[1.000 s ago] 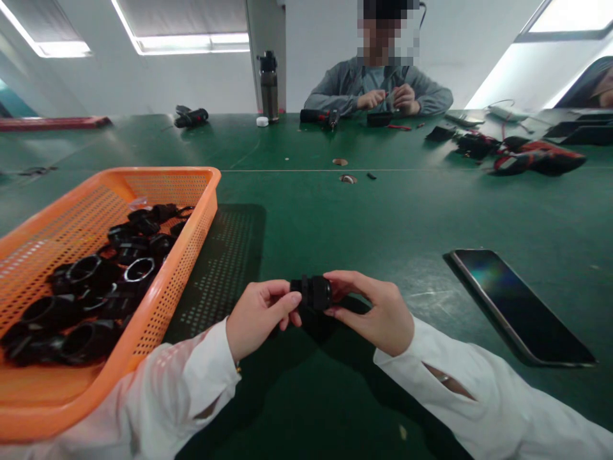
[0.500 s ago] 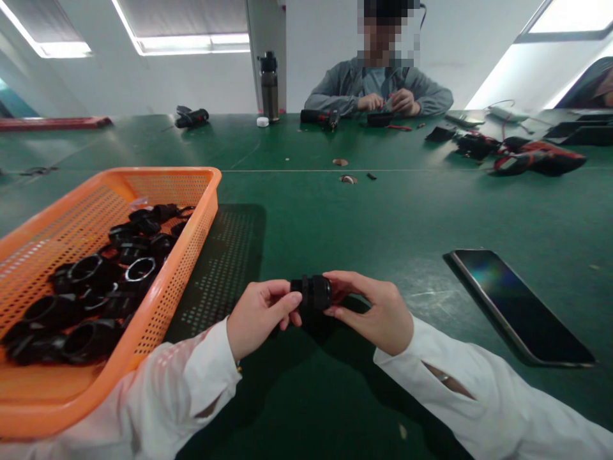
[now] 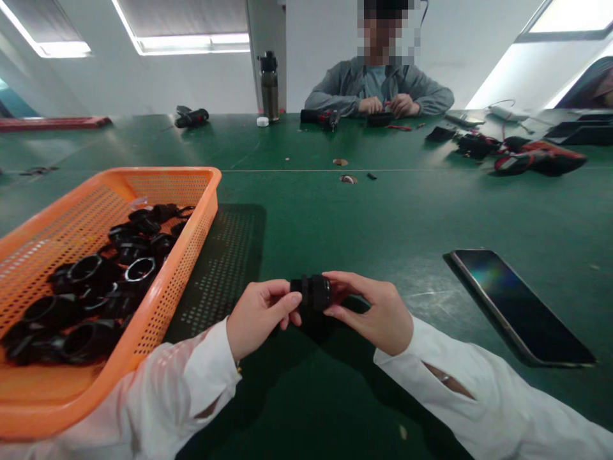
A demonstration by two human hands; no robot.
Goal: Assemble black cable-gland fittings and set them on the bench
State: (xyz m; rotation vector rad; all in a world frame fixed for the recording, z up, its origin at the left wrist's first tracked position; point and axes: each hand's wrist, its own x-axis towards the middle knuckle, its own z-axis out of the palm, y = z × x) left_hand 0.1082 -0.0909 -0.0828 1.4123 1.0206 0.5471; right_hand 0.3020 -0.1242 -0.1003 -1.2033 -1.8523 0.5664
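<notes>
Between my two hands, just above the table, a black plastic cable gland (image 3: 315, 292) lies sideways with its ribbed nut to the right. My left hand (image 3: 258, 316) pinches its narrower left end between thumb and fingers. On the other side, the thumb and fingers of my right hand (image 3: 380, 313) close around the right end of the nut; some fingertips are hidden behind it. To the left, an orange perforated basket (image 3: 189, 281) holds several black glands and ring-shaped parts (image 3: 90, 271).
A phone (image 3: 522, 306) lies to the right on the green table (image 3: 306, 223). Across it sit a person (image 3: 378, 86), a bottle (image 3: 269, 86), a white cap (image 3: 262, 121) and power tools (image 3: 191, 117). A red-black tool (image 3: 539, 158) lies at far right.
My hands and the cable gland stay in nearly the same place. Across the table, the person's hands have dropped slightly toward the tabletop.
</notes>
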